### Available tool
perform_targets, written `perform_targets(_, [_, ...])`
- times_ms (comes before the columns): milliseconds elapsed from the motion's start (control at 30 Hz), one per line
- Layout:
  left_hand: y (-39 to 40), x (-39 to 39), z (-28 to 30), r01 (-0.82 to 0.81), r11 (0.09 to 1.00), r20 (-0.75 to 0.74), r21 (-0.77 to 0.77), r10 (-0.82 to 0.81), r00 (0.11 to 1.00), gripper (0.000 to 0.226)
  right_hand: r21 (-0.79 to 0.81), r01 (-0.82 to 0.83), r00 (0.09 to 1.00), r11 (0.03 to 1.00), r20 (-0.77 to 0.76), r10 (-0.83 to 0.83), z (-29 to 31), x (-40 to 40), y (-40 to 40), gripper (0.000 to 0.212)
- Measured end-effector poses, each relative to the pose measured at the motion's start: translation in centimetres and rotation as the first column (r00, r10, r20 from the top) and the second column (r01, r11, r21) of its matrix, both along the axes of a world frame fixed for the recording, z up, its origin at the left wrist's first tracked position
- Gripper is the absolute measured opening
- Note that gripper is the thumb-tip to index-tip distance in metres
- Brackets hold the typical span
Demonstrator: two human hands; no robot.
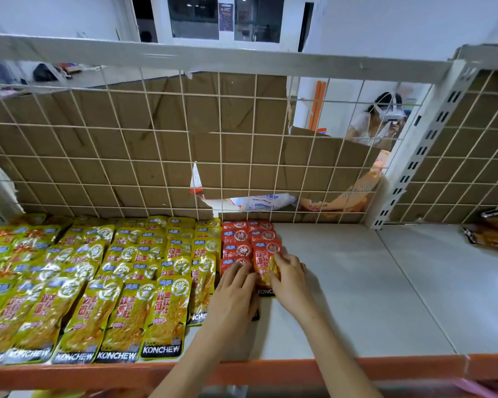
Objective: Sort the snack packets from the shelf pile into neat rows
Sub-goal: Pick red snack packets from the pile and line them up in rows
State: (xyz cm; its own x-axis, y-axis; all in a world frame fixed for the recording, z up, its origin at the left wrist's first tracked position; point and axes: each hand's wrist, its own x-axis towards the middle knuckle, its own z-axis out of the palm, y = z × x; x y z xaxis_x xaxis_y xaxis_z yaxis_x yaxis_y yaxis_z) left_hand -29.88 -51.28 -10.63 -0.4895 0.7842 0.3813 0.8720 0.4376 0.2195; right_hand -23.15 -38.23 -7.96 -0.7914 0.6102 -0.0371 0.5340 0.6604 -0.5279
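I count the yellow packets [98, 282] rowed, two red rows [247, 242] begun, my left hand [236, 294] flat on one, right hand [288, 280] seemingly pinching the front red packet [265, 268], a far-right pile [492, 231] left.

2 bare forearms come into view from the bottom edge, with no sleeves, watch or bracelet showing. The left hand [234, 285] and right hand [289, 278] wear no gloves or rings; fingernails look short and unpainted.
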Motion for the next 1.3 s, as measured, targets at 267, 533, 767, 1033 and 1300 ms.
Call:
perform_targets(267, [-0.1, -0.6, -0.5, 0.027, 0.999, 0.018, 0.043, -0.027, 0.999, 0.034, -0.038, -0.002, 0.999, 0.999, -0.046, 0.000, 0.1, 0.1, -0.3, 0.056])
perform_targets(533, [-2.1, -0.2, 0.6, 0.054, 0.985, -0.039, 0.163, -0.048, 0.998, 0.039, 0.157, -0.122, 0.987, 0.980, -0.089, 0.137, -0.6, 1.8, -1.7, 0.050])
perform_targets(767, [-3.1, 0.1, 0.0, 0.025, 0.997, 0.066, 0.066, -0.030, 0.997, 0.066, 0.235, -0.151, 0.986, 0.960, -0.029, 0.162, -1.0, 2.2, -2.4, 0.046])
perform_targets(1033, [-2.9, -0.2, 0.2, 0.025, 1.000, 0.032, -0.007, -0.024, 0.999, 0.056, 0.340, -0.077, 0.989, 0.937, -0.093, 0.115, -1.6, 2.2, -2.8, 0.039])
perform_targets(1300, [-2.8, -0.3, 0.9, 0.072, 0.996, 0.164, -0.044, -0.064, 0.984, 0.040, 0.299, -0.093, 0.996, 0.950, 0.023, 0.090, -0.4, 2.3, -3.4, 0.045])
